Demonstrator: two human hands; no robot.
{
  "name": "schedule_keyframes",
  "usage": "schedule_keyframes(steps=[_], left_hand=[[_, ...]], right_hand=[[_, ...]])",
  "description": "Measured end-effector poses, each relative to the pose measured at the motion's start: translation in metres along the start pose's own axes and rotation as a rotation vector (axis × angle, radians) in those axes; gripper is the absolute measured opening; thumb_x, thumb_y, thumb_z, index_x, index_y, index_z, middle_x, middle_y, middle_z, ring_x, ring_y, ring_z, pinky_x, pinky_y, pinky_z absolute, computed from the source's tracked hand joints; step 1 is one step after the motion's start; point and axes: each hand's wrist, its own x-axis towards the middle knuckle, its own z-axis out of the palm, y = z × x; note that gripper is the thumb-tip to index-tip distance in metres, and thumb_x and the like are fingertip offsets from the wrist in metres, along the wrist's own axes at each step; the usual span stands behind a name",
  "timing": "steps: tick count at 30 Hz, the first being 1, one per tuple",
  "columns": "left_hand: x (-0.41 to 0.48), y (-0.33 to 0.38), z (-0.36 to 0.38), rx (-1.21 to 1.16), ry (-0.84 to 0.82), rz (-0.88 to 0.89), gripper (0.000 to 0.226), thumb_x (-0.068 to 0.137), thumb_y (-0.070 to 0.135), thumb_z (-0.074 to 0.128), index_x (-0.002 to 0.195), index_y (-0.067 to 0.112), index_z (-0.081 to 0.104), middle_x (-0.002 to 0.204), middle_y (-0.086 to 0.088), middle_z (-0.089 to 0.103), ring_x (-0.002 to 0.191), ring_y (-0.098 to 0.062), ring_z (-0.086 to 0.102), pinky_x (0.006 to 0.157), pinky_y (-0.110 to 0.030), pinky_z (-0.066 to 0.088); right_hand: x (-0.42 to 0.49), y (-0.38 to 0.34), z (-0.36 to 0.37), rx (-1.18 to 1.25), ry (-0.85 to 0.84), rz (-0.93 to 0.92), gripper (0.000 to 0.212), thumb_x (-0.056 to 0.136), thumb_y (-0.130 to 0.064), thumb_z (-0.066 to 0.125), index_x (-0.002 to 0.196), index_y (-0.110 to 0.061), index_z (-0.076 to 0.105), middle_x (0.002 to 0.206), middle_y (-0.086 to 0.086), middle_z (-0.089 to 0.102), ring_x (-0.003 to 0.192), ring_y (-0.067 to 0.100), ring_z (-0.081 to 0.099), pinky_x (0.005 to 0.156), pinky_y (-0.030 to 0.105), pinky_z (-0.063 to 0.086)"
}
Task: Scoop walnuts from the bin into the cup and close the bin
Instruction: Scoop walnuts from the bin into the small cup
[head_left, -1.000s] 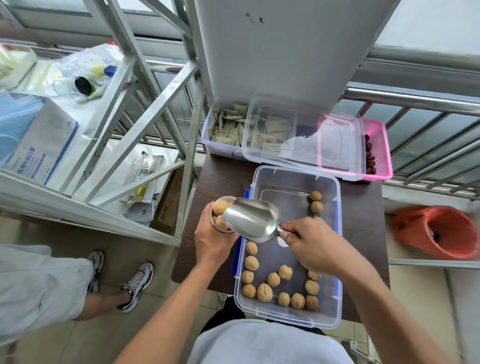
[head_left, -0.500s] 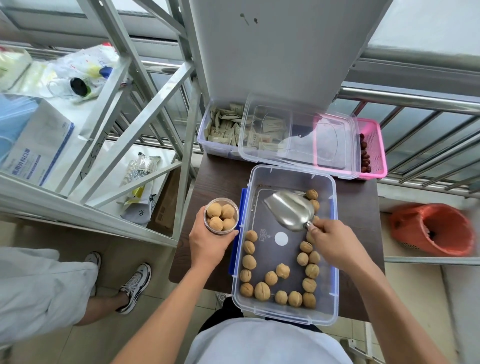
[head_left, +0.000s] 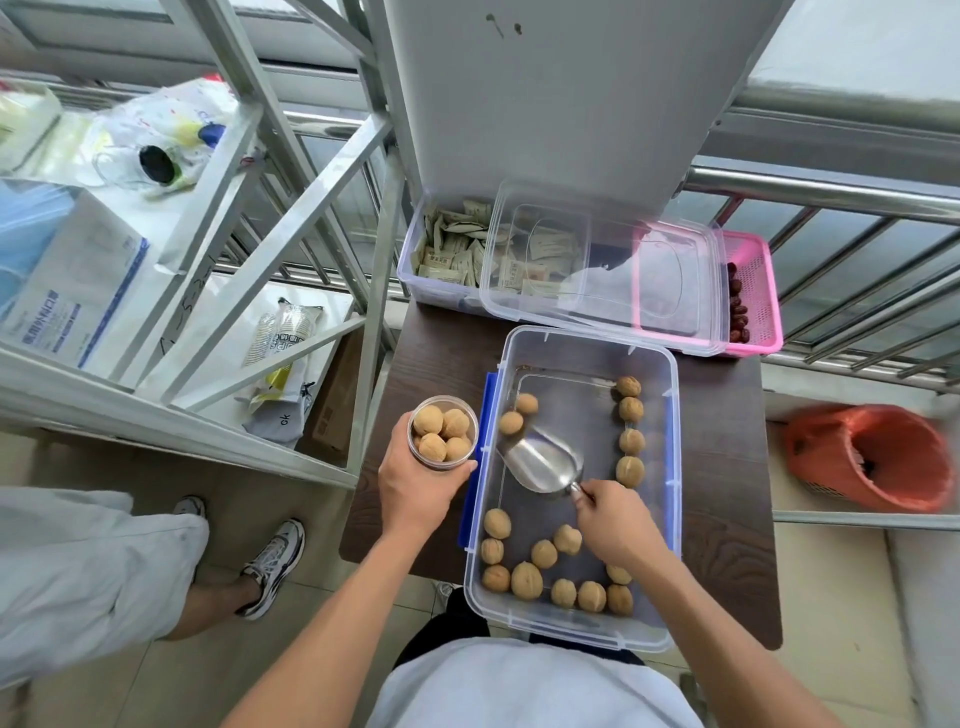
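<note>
A clear plastic bin (head_left: 670, 467) with blue latches stands open on the dark wooden table (head_left: 436, 353). Several walnuts (head_left: 526, 580) lie along its floor edges. My right hand (head_left: 615, 525) grips the handle of a metal scoop (head_left: 540, 465), whose empty bowl rests low inside the bin and points toward two walnuts at the far left. My left hand (head_left: 415, 486) holds a clear cup (head_left: 443, 434) upright just left of the bin; several walnuts fill it to the rim. The bin's clear lid (head_left: 602, 270) lies on the containers behind.
Behind the bin sit a tub of paper sachets (head_left: 452, 244) and a pink basket (head_left: 756, 291) of red dates. A metal shelf frame (head_left: 291, 208) stands at left, an orange-lined waste bin (head_left: 872, 457) at right. Another person's legs and shoes (head_left: 270, 561) are on the floor at left.
The scoop tipped its walnuts into the cup, then swung back into the bin and lowered toward its left side. The cup now shows several walnuts and sits slightly further left.
</note>
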Motion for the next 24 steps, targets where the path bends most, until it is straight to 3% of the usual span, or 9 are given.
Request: schedule_keyframes(steps=[3, 9, 13, 17, 19, 24], left_hand=[[0.001, 0.0, 0.0, 0.005, -0.011, 0.01, 0.093, 0.055, 0.027, 0.104, 0.114, 0.071, 0.046, 0.115, 0.05, 0.056, 0.105, 0.024, 0.055, 0.083, 0.005, 0.038], [0.01, -0.005, 0.001, -0.004, -0.009, 0.003, 0.087, 0.056, 0.029, 0.104, 0.122, 0.053, 0.052, 0.118, 0.039, 0.06, 0.108, 0.016, 0.058, 0.084, 0.003, 0.04], [0.013, -0.006, 0.002, 0.005, -0.013, -0.003, 0.087, 0.056, 0.031, 0.103, 0.118, 0.059, 0.051, 0.118, 0.039, 0.06, 0.108, 0.016, 0.058, 0.084, 0.004, 0.04], [0.015, -0.007, 0.003, 0.01, -0.018, -0.016, 0.09, 0.055, 0.03, 0.104, 0.116, 0.066, 0.048, 0.118, 0.042, 0.058, 0.108, 0.018, 0.057, 0.083, 0.004, 0.04], [0.016, -0.007, 0.005, 0.008, -0.023, -0.022, 0.093, 0.055, 0.029, 0.104, 0.117, 0.069, 0.047, 0.117, 0.046, 0.057, 0.108, 0.021, 0.055, 0.083, 0.006, 0.038], [0.017, -0.004, 0.008, 0.009, -0.031, -0.021, 0.094, 0.055, 0.028, 0.104, 0.116, 0.069, 0.047, 0.117, 0.048, 0.056, 0.108, 0.022, 0.055, 0.084, 0.006, 0.037]], right_hand=[[0.02, -0.011, 0.009, 0.136, 0.071, 0.041, 0.031, 0.102, -0.028, 0.042, 0.077, -0.014, 0.053, 0.071, 0.006, 0.062, 0.077, 0.034, 0.062, 0.065, 0.041, 0.047], [0.045, -0.013, 0.016, 0.195, 0.136, 0.095, 0.024, 0.101, -0.028, 0.042, 0.094, -0.014, 0.06, 0.088, 0.008, 0.069, 0.087, 0.034, 0.063, 0.077, 0.046, 0.053], [0.047, -0.001, 0.024, 0.215, 0.177, 0.071, 0.023, 0.1, -0.029, 0.043, 0.088, -0.019, 0.059, 0.075, -0.001, 0.065, 0.075, 0.024, 0.062, 0.072, 0.048, 0.055], [0.05, -0.009, 0.031, 0.194, 0.234, 0.074, 0.026, 0.099, -0.032, 0.041, 0.079, -0.021, 0.054, 0.074, 0.0, 0.064, 0.075, 0.029, 0.062, 0.068, 0.043, 0.054], [0.052, -0.013, 0.033, 0.105, 0.28, 0.047, 0.027, 0.099, -0.032, 0.04, 0.078, -0.019, 0.051, 0.075, 0.003, 0.064, 0.073, 0.032, 0.063, 0.06, 0.039, 0.049], [0.059, -0.014, 0.023, -0.26, 0.435, -0.105, 0.017, 0.098, -0.027, 0.053, 0.1, -0.012, 0.062, 0.086, 0.005, 0.065, 0.062, 0.031, 0.066, 0.045, 0.029, 0.029]])
